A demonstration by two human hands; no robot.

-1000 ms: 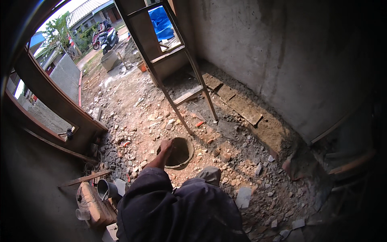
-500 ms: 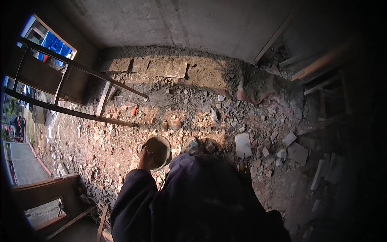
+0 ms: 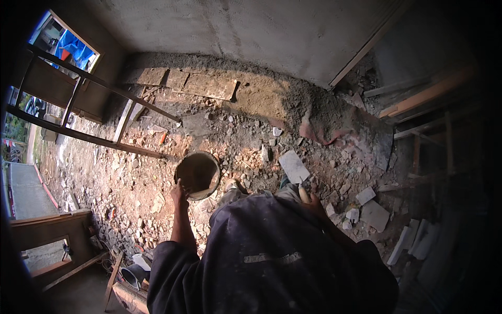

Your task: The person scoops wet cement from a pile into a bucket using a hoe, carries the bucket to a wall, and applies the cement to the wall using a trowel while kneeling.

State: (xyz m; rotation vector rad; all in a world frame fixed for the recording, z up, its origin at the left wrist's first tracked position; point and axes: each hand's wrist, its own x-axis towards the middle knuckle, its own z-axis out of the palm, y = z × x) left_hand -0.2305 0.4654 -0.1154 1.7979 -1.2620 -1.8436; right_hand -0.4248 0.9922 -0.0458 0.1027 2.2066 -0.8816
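My left hand (image 3: 179, 192) is closed on the near rim of a round dark bucket (image 3: 216, 186). The bucket hangs or stands over the rubble in front of me; its inside is grey-brown, and I cannot tell how full it is. In my right hand (image 3: 314, 205) is the pale handle of a trowel (image 3: 294, 167). Its flat, light, four-sided blade points forward and slightly left, apart from the bucket. My shoes show partly between the two, below the dark clothing.
Broken stone and rubble (image 3: 151, 193) cover the ground. A ladder-like frame (image 3: 89, 138) slants in from the left. Flat boards (image 3: 209, 86) lie on a sand strip along the grey wall (image 3: 251, 31). Pale slabs (image 3: 375, 215) lie at right; a second bucket (image 3: 134, 276) sits lower left.
The bucket and my left hand have moved forward and slightly left. The trowel in my right hand has come forward and left, its blade now tilted. My view has shifted a little.
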